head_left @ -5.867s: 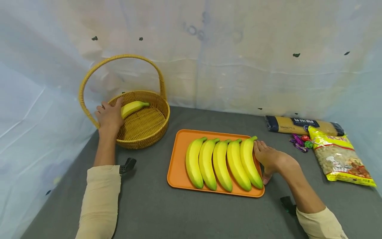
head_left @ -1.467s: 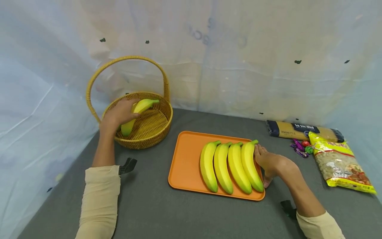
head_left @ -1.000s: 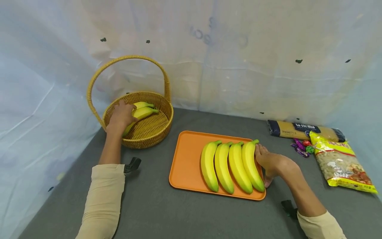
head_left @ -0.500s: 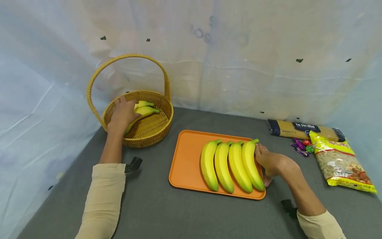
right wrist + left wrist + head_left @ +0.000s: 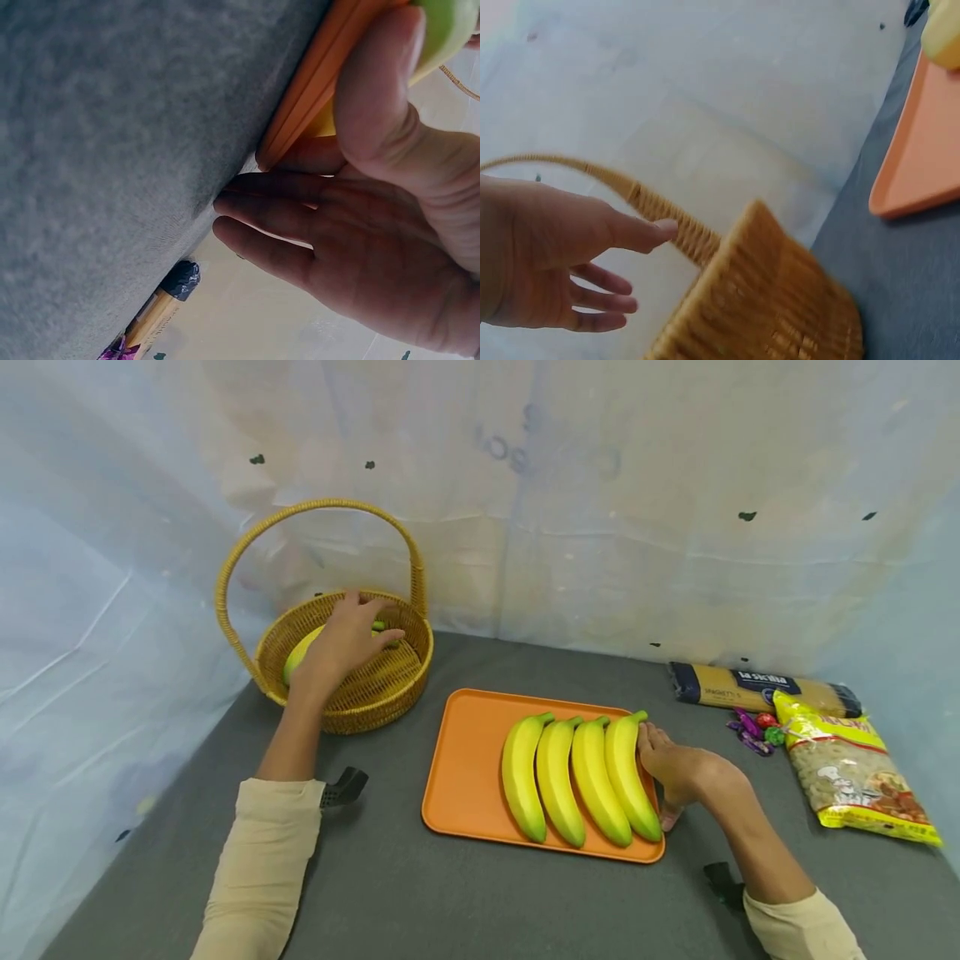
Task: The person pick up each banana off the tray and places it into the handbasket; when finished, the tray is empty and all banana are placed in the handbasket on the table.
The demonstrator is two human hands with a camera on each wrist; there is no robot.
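Well, starting at the left, the golden wicker basket (image 5: 367, 723) stands at the far left corner of the grey tabletop (image 5: 420, 897), its tall handle arching over a round, woven bowl. Inside it you can see a smooth yellow banana surface (image 5: 300, 652) and, past your hand, a green stem; your hand covers too much for a count. Your left hand (image 5: 345, 639) is over the basket, thumb and fingers apart and gripping nothing; whether any fingertip touches the fruit, you cannot tell.

Near the middle of the tabletop lies the orange tray (image 5: 472, 760), rectangular with rounded corners and a low raised rim. Four bananas (image 5: 553, 777) lie side by side from its middle to its right edge, plump, bright yellow and gently curved, with green stems at the far edge and greenish tips toward the near one.

Your right hand (image 5: 678, 768) rests against the tray's right edge, fingers extended rather than curled, thumb by the near right corner. Beyond it are wrapped candies (image 5: 748, 724) in purple, red and green, a spaghetti packet (image 5: 720, 685) along the far edge, and a yellow-topped clear bag (image 5: 855, 768) by the right edge.
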